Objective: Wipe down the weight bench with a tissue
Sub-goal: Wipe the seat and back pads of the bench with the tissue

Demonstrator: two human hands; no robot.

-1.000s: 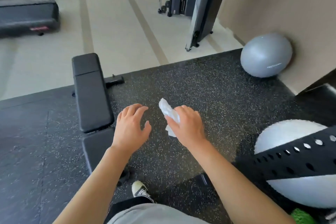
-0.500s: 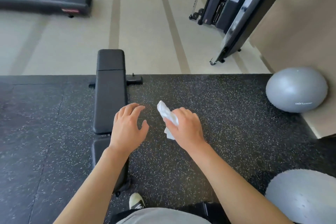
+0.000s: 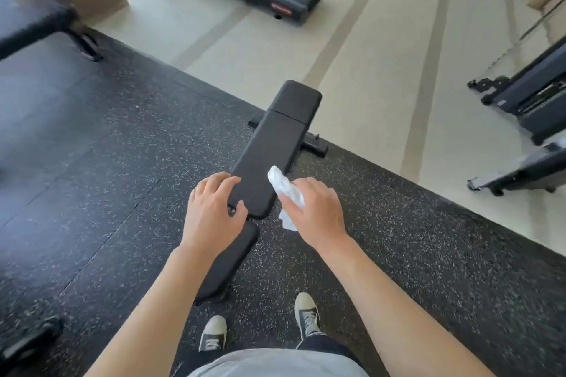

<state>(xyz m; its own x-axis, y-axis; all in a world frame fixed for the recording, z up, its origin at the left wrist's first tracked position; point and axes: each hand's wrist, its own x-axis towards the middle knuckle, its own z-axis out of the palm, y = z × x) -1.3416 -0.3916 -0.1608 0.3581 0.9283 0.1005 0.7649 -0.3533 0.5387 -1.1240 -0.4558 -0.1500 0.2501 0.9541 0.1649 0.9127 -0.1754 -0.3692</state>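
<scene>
At frame centre, the black bench [image 3: 269, 159] runs from lower left to upper right across the speckled mat [image 3: 107, 162]. A crumpled white tissue [image 3: 286, 191] is pinched in the right hand [image 3: 317, 213], held over the bench's right edge, contact not discernible. The left hand [image 3: 211, 214] is held relaxed, fingers loosely spread, above the pad's near left corner. Wiping seems about to begin; next, the tissue must be pressed flat and drawn along the pad.

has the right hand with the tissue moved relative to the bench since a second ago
Yes. The right hand gripping the tissue was over the speckled floor, well right of the weight bench; now the tissue overlaps the bench's right edge, so it has closed in leftward.
</scene>
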